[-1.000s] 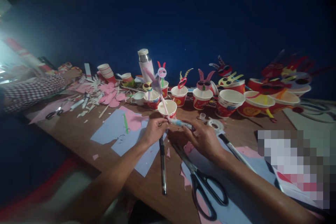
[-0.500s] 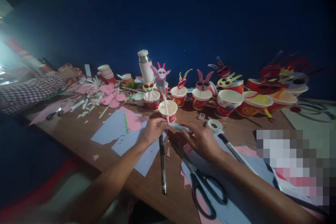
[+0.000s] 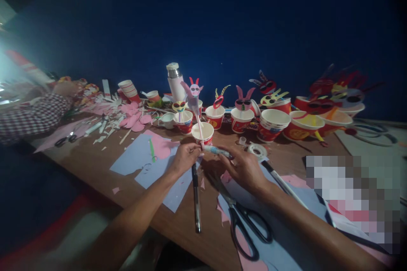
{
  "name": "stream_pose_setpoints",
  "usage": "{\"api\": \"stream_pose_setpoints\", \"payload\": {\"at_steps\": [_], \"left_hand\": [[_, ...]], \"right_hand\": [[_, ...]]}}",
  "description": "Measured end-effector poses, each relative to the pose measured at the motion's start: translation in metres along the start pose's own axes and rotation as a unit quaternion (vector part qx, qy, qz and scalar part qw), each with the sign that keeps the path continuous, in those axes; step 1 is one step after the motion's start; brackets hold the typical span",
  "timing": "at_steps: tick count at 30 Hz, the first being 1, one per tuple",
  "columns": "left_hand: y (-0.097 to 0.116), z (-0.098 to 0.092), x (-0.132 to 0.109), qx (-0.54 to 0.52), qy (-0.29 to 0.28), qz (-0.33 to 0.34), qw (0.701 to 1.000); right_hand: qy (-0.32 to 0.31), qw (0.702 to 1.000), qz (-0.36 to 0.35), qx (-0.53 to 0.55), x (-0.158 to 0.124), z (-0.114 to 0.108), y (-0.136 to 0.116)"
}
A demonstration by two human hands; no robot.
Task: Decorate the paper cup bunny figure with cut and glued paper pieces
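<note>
Brown table (image 3: 95,159) below, left fingers (image 3: 192,147) pinch a pale stick (image 3: 199,123) (right fingers (image 3: 227,162), a tube (image 3: 214,150)).

Flask (image 3: 177,89): pale, white lid, upright before the dark blue wall (image 3: 216,17).
Cup stack (image 3: 127,89): 1, tilted, left of the flask.
Tape roll (image 3: 262,151): white, flat on the brown table (image 3: 216,237).
Large scissors (image 3: 232,204): 2 black handle loops, partly over paper.
Small scissors (image 3: 67,138): on pink paper at left.
Sleeve (image 3: 34,114): checked, another person's, far left.
</note>
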State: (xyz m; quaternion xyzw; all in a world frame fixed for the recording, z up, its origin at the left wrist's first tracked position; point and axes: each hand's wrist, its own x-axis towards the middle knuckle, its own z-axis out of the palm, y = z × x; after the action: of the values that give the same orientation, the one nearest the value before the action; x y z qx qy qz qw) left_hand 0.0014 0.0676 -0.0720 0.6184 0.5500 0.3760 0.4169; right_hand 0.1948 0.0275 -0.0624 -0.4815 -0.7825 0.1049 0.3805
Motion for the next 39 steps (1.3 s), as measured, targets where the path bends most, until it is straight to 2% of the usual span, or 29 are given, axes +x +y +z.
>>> {"api": "stream_pose_setpoints", "payload": {"at_steps": [6,19,27,33,36,39], "left_hand": [[0.004,-0.001,-0.001,0.005,-0.001,-0.003,1.000],[-0.005,-0.005,0.003,0.024,-0.018,-0.004,1.000],[-0.003,-0.005,0.003,0.021,-0.010,-0.001,1.000],[-0.001,-0.002,0.003,0.025,0.001,0.009,1.000],[0.007,-0.008,0.000,0.026,0.000,0.017,1.000],[0.025,-0.019,0.000,0.053,-0.015,0.051,0.997]], "right_hand": [[-0.034,0.999,0.015,-0.025,-0.001,0.003,-0.002],[-0.066,0.997,0.014,-0.024,-0.004,0.003,-0.005],[-0.019,0.999,0.025,0.000,-0.001,-0.008,-0.004],[0.010,0.999,-0.029,-0.014,0.005,-0.009,0.000],[0.001,0.999,-0.040,0.002,0.006,-0.011,-0.001],[0.008,0.998,-0.057,0.013,0.004,-0.013,-0.004]]}}
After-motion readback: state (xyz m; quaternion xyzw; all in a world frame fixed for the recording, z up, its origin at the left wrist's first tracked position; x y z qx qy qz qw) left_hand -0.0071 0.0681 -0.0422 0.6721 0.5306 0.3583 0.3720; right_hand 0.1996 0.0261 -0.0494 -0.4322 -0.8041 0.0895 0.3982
